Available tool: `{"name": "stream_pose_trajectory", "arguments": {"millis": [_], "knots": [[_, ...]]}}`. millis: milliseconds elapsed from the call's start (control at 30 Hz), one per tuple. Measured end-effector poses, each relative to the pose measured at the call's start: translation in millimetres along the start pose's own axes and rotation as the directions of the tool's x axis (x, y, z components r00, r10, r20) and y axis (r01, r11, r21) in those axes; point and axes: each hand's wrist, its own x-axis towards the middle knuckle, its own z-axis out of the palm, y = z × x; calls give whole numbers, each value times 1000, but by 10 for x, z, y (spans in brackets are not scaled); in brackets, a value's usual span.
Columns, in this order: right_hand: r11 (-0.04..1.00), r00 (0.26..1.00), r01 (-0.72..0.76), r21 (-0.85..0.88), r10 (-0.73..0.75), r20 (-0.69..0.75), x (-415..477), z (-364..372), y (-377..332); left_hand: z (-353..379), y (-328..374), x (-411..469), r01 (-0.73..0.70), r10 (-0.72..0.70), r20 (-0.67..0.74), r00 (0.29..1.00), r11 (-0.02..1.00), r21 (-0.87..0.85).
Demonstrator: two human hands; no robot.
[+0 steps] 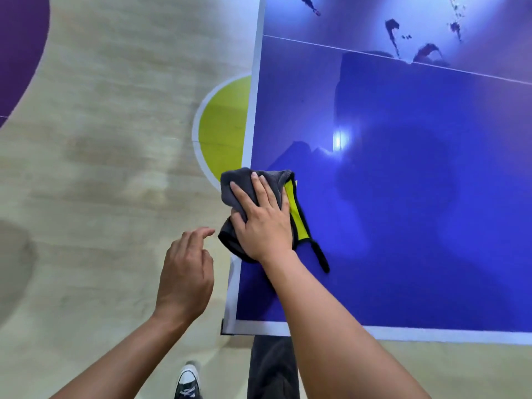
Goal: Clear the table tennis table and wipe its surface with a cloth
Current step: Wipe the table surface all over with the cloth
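In the head view, your right hand (260,223) lay flat on the grey and yellow cloth (243,182). Its fingers were straight and spread, pressing the cloth down onto the blue worktop (403,226) at the left side edge. The cloth was bunched. Its grey part overhung the white border line (253,110) and stuck out past the edge above the floor (100,139). Its yellow panel and black loop (321,254) lay on the blue surface to the right of your hand.

Your left hand (187,272) hovered off the worktop, just left of the cloth, with loosely curled fingers and nothing in it.

Ahead and to the right of the cloth, the blue surface ran open up to a thin white line (316,44), with dark marks (393,30) beyond it. Left of the worktop the pale floor lay wide open. A yellow-green circle (224,125) was partly hidden under the side edge, and a purple patch (17,53) lay far left. Your black sneaker (188,381) and dark trouser leg (272,367) stood at the near edge, by the near left corner.
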Motion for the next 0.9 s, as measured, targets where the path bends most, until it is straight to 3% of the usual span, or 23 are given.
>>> {"name": "stream_pose_trajectory", "arguments": {"millis": [167,400,567,767,900], "knots": [[999,999,-36,33,37,-13,1264,-52,227,325,313,838,26,-29,34,999,997,68],[1000,999,18,13,-18,38,3202,-219,689,744,857,2335,53,-46,-68,997,993,105],[998,998,-47,30,46,31,4253,-246,797,875,949,2771,-26,36,-47,998,980,196],[999,997,-39,-5,39,72,4845,-312,881,930,931,2783,-2,16,-53,998,969,247],[999,996,21,-34,-18,90,4565,-397,927,929,965,2781,8,4,-48,999,969,247]]}}
